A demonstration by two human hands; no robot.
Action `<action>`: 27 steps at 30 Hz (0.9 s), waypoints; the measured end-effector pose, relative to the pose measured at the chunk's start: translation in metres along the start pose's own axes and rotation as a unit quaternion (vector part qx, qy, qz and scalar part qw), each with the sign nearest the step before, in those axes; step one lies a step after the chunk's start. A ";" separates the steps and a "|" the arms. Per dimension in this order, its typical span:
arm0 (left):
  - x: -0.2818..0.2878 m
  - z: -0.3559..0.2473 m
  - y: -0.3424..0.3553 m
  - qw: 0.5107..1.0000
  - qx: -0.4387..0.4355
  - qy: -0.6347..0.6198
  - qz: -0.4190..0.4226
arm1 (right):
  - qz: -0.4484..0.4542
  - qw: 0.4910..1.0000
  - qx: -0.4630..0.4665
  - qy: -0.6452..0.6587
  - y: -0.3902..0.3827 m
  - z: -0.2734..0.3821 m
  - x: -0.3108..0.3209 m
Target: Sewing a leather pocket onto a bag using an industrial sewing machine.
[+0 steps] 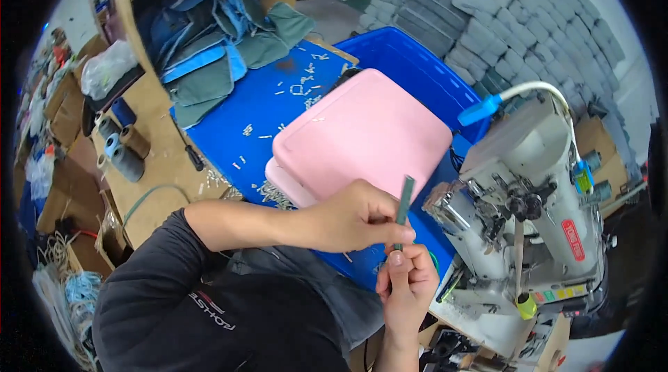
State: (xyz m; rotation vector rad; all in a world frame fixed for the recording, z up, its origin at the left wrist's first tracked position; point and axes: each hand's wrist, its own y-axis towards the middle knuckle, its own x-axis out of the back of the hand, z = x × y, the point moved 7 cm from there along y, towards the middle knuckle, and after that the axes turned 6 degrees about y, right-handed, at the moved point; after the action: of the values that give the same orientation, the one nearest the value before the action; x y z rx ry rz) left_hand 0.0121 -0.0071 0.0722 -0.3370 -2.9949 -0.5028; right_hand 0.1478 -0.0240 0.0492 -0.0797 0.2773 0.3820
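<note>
In the head view my left hand [358, 222] reaches in from the left with its thumb and fingers closed on a narrow dark green strip [405, 198], held nearly upright. Just below it my right hand [407, 281] grips the strip's lower part between thumb and fingers. Behind my hands lies a pink padded piece [358, 132] on a blue work surface [223, 142], with small pale scraps scattered at its left.
A grey industrial sewing machine [515, 149] with a lamp [476, 109] stands at right. A blue bin [403, 45] and stacked grey pieces [487, 17] are behind. A wooden cubby holds green and blue fabric pieces [202, 80]; thread cones [129, 160] stand at left.
</note>
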 end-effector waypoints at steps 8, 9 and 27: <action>0.026 0.005 0.026 0.981 0.164 -0.106 -0.010 | -0.014 1.000 -0.007 -0.018 0.008 -0.005 0.014; 0.028 0.006 0.028 0.980 0.163 -0.112 -0.027 | -0.012 1.000 -0.010 -0.016 0.010 -0.005 0.015; 0.012 0.044 0.012 0.984 0.096 -0.146 -0.026 | -0.047 0.996 -0.026 -0.077 0.022 -0.014 0.010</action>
State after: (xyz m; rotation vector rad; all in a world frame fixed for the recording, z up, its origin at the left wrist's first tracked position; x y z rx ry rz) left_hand 0.0011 0.0209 0.0356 -0.3434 -3.3080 -0.1755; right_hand 0.1445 -0.0024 0.0322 -0.1140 0.1116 0.3001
